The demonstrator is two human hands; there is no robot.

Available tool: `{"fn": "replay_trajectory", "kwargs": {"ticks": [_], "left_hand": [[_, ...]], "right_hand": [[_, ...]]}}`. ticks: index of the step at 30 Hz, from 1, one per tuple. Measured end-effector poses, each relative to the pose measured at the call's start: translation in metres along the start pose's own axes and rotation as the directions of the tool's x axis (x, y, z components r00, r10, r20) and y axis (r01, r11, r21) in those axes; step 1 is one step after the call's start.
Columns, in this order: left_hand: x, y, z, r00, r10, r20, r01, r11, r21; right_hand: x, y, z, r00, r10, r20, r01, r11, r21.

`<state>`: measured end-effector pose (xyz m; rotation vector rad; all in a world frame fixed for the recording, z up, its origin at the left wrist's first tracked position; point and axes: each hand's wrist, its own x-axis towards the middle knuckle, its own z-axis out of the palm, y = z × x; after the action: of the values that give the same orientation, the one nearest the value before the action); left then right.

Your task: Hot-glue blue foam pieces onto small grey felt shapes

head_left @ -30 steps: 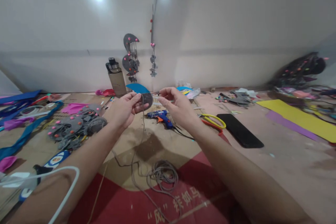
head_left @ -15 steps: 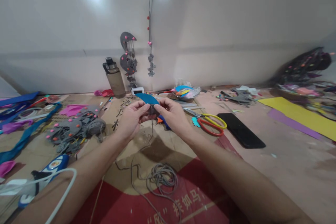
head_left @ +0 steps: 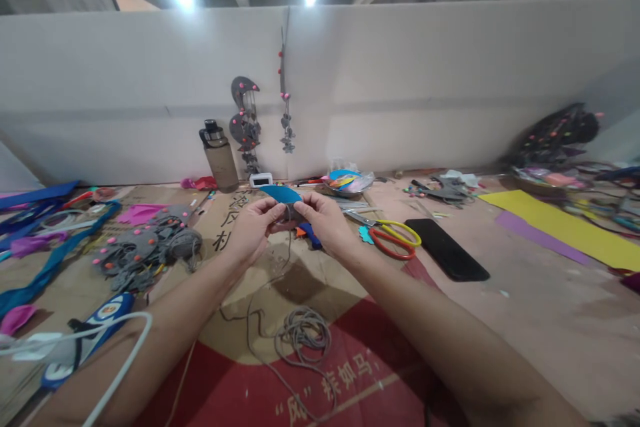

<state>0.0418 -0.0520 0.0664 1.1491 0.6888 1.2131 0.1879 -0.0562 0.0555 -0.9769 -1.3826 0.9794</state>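
Between my two hands is a curved blue felt piece [head_left: 281, 195] with a grey layer at its lower edge. My left hand [head_left: 257, 221] pinches its left side between thumb and fingers. On the other side my right hand [head_left: 323, 217] pinches the right end, thumb on the near face. A grey cord [head_left: 289, 250] hangs from the piece between my thumbs and runs down to a loose coil of grey cord [head_left: 306, 333] on the cardboard. Scissors [head_left: 393, 235] with one yellow and one red handle lie to the right of my right hand.
A black phone [head_left: 447, 250] lies right of the scissors, near yellow felt [head_left: 560, 220]. Grey felt ornaments [head_left: 145, 240] and a blue hot-glue gun [head_left: 95, 333] with a white cable are at left. A bottle [head_left: 220, 160] stands by the wall under hanging ornaments [head_left: 245, 117].
The camera view has tilted up slightly and shifted a little to the right. Both hands keep their pinch on the blue felt piece, with little visible movement.
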Motion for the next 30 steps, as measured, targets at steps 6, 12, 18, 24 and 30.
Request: {"fn": "replay_trajectory", "kwargs": {"ticks": [6, 12, 18, 24, 30], "left_hand": [[0.001, -0.01, 0.0, 1.0, -0.003, -0.017, 0.004, 1.0, 0.01], [0.002, -0.019, 0.002, 0.989, 0.07, -0.132, -0.068, 0.998, 0.017], [0.005, -0.024, -0.002, 0.967, 0.21, -0.143, -0.2, 0.976, 0.082], [0.009, -0.031, -0.01, 0.963, 0.233, -0.132, -0.201, 0.955, 0.218], [0.011, -0.034, -0.015, 0.962, 0.238, -0.136, -0.188, 0.934, 0.305]], "right_hand": [[0.0, 0.013, 0.003, 1.0, 0.023, -0.001, -0.023, 0.999, -0.026], [-0.005, 0.02, 0.011, 0.978, -0.106, -0.181, 0.096, 0.993, -0.066], [-0.017, 0.018, 0.021, 0.952, -0.189, -0.241, 0.134, 0.965, -0.227], [-0.013, 0.029, 0.026, 0.974, -0.111, -0.199, 0.079, 0.984, -0.161], [-0.008, 0.036, 0.025, 0.991, 0.018, -0.134, -0.03, 0.995, -0.092]]}}
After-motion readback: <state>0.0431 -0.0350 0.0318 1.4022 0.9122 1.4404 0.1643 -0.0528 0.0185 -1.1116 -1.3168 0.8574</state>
